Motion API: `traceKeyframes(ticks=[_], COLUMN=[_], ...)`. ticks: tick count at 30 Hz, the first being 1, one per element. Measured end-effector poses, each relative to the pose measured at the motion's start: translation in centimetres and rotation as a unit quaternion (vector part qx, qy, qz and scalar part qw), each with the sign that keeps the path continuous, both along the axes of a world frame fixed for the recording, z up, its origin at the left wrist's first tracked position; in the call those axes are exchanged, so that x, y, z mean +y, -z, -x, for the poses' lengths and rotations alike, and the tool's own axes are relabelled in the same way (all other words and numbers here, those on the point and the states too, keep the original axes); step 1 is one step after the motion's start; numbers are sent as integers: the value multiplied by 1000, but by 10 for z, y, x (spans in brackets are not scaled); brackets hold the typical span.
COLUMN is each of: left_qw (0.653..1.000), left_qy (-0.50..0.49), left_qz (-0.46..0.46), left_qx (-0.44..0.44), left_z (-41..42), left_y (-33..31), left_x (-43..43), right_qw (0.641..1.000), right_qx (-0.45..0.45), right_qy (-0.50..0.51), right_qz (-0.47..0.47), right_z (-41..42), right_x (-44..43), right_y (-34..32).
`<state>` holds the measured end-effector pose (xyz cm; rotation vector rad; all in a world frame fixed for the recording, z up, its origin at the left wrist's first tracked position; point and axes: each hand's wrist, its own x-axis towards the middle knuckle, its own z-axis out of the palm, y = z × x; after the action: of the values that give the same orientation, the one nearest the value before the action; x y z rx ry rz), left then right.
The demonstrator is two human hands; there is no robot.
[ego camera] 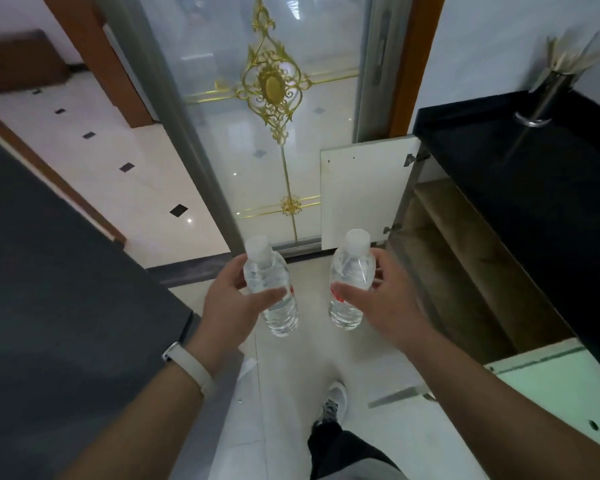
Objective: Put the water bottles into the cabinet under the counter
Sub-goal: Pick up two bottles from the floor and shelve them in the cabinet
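Observation:
Two clear water bottles with white caps are held upright above the tiled floor. My left hand (231, 299) grips the left bottle (271, 289) around its middle. My right hand (381, 299) grips the right bottle (350, 282), whose red label shows under my thumb. To the right, the cabinet under the black counter (534, 188) stands open, showing a brown interior shelf (465, 265). Its far white door (364, 192) is swung out just behind the right bottle.
A second open cabinet door (551, 382), pale green inside, juts out at lower right. A frosted glass sliding door with gold ornament (274, 84) is straight ahead. A dark counter (49, 289) fills the left. A metal tap (544, 98) stands on the right counter. My shoe (335, 400) is below.

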<state>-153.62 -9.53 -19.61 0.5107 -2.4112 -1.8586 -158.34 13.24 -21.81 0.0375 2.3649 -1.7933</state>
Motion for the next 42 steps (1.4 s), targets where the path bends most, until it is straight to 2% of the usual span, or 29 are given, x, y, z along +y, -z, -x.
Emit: traceKeyframes(ticks=[5,10,15,23,32,42], left_qw=[998,997,995,976,928,861], left_qy=[50,66,97,210,365,502], left_qz=[35,22,24,54,52,64], left_qx=[-19,-27,-18,-16,-47,-48], left_z=[96,170,229,305,390,525], left_y=[-9,-11,-13,8,44,74], left_x=[10,35,69,132,181,177], right_qw=[999,998,991,966,924,876], right_qx=[-7,8,9,-26,-58,-136], right_qy=[34,67,127,255,378,456], right_qz=[23,18,30,19,-13,-73], right_z=[90,155,177,180,205,294], right_x=[13,44,85,135,153,113], right_y=[9,12,5,16,33,41])
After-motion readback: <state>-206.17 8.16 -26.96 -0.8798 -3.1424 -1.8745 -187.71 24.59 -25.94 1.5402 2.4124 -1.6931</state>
